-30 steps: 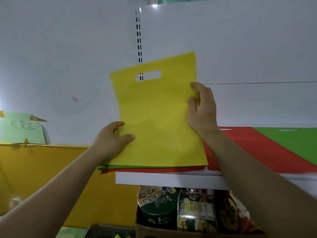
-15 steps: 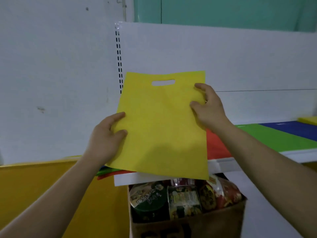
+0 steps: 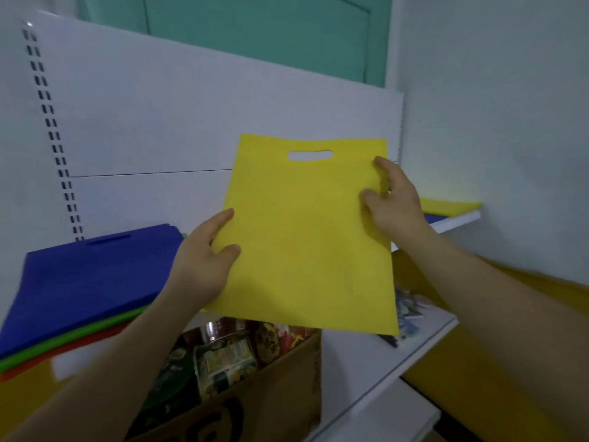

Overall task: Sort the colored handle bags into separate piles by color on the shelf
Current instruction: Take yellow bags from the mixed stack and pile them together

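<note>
I hold a yellow handle bag (image 3: 306, 237) flat in the air in front of the white shelf (image 3: 459, 222), its cut-out handle at the top. My left hand (image 3: 207, 260) grips its left edge, thumb on top. My right hand (image 3: 393, 202) pinches its upper right edge. On the shelf at the left lie a blue bag (image 3: 89, 275), a green bag (image 3: 67, 341) and a red bag (image 3: 57, 355), overlapping. At the shelf's far right end rests a yellow pile (image 3: 449, 206), beyond my right hand.
Below the shelf stands a cardboard box (image 3: 267, 397) filled with cans and snack packets. A lower white shelf (image 3: 376, 371) carries some printed packets. The white back panel with slotted uprights (image 3: 54, 135) rises behind, and a wall closes the right side.
My view and both hands have swung right along the shelf with the yellow bag. The blue bag now lies at the left, and the yellow pile at the far right has come into view.
</note>
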A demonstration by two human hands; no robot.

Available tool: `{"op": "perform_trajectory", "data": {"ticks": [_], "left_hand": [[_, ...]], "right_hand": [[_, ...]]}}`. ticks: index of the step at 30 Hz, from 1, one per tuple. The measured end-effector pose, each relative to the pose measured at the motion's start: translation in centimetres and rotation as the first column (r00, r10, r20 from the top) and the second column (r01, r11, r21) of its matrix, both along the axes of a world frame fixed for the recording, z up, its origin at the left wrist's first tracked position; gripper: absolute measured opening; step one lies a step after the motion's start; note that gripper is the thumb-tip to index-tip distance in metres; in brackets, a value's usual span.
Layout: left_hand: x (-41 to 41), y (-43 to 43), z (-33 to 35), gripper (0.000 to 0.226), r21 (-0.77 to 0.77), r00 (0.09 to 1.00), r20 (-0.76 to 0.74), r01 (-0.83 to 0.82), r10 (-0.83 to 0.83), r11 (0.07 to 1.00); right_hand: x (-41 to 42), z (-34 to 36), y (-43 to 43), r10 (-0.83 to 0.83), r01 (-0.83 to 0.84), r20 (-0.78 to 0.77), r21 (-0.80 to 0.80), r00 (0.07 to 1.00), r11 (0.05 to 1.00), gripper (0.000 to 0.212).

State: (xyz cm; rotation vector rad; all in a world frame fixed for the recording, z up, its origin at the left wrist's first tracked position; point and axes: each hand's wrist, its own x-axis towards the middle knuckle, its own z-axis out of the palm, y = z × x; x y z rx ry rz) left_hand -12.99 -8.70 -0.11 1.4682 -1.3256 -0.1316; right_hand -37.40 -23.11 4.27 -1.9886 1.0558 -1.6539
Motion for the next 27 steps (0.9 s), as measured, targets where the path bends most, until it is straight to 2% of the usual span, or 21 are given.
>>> {"op": "perform_trajectory", "data": {"ticks": [5,11,15,27], "left_hand": [[-8.6,-4.6,0.3,0.054,-0.01,0.99,-0.031,0.136,-0.136,0.991],[-20.6,-10.6,0.2,0.055,-0.02,0.934,-0.051,0.352,-0.353,0.936],[-28.1,-13.7,-0.4,0.055,-0.029,0.903,-0.038,0.427,-0.428,0.904],[-42.3,-22.9,-1.8,0.054,0.007,0.75,-0.051,0.661,-0.66,0.75]], "right_hand": [[-9.9,0.8,-0.7,-0.146,0.146,0.001,-0.043,0.989,0.988,0.057],[-23.5,1.3,-0.5,-0.329,0.329,0.001,-0.018,0.944,0.944,0.057],[-31.2,0.5,-0.4,-0.437,0.437,-0.003,0.016,0.899,0.899,0.056],[-44.6,-1.5,-2.0,-0.659,0.658,-0.016,0.08,0.752,0.749,0.054]]}}
